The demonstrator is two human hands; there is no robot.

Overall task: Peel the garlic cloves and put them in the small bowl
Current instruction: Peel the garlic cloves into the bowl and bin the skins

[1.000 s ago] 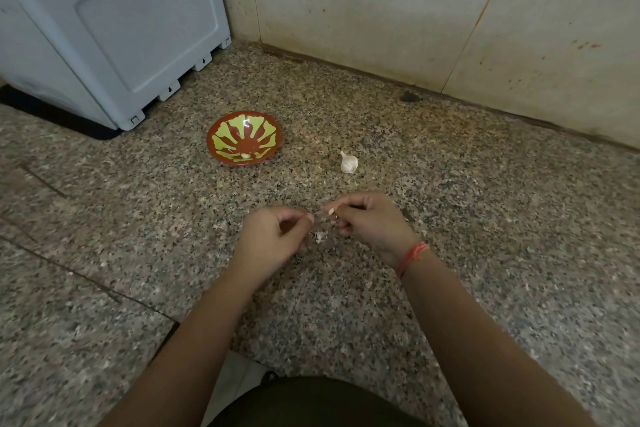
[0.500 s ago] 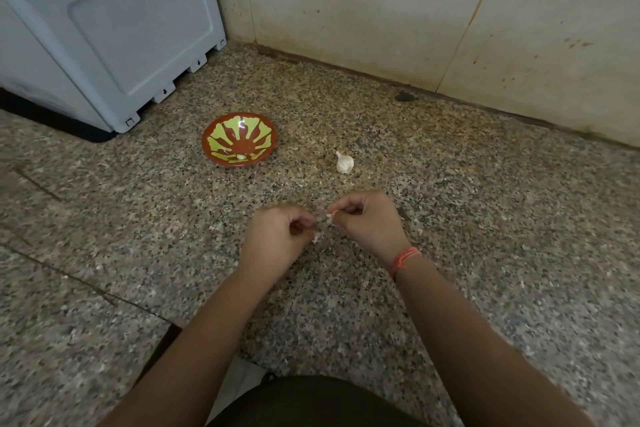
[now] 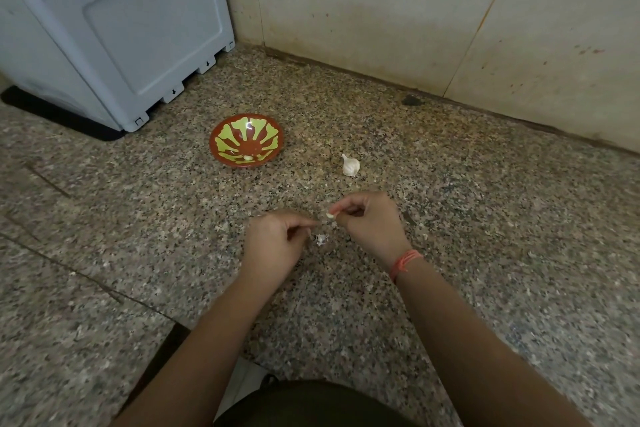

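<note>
Right hand [image 3: 369, 225] pinching a garlic clove [image 3: 329, 215] between thumb and forefinger, above mid-floor [image 3: 450, 218]. Left hand [image 3: 273, 243] just beside, fingertips pinched together; contents too small to tell. Peel scrap [image 3: 321, 238] on floor beneath. Garlic bulb [image 3: 350, 166] beyond. Small bowl [image 3: 256, 132] toward back-left corner, one peeled clove [image 3: 248, 158] inside.

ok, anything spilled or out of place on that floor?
Nothing serious. A scrap of garlic skin lies loose on the floor, near the clove that the right hand pinches. A dark spot sits by the wall; cannot tell what it is. The small bowl stands upright.
</note>
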